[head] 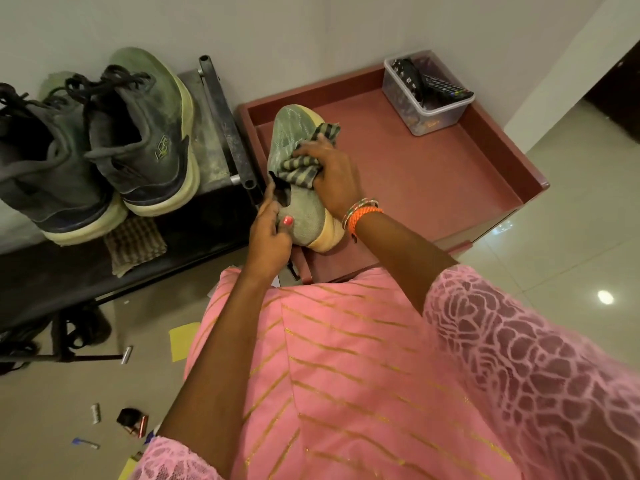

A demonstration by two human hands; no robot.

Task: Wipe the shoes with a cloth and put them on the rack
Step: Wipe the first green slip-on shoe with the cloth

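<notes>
Glossy tiled floor [554,258], red tray-top cabinet [450,174] (wall corner), left hand [270,233] gripping shoe [298,174], right hand [332,171] gripping cloth [301,168]

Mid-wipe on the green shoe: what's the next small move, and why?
Probably draw the striped cloth forward toward the toe. The right hand presses it on the green shoe at mid-upper, the left hand steadies the heel, and the toe lies uncovered ahead.

I am looking down into a home, by the look of an entry corner: worn sneakers [138,133] are sitting on a dark metal shoe rack [221,109], and a remote control [446,88] is lying in a plastic tub [429,116] over glossy floor tiles [571,209].
</notes>
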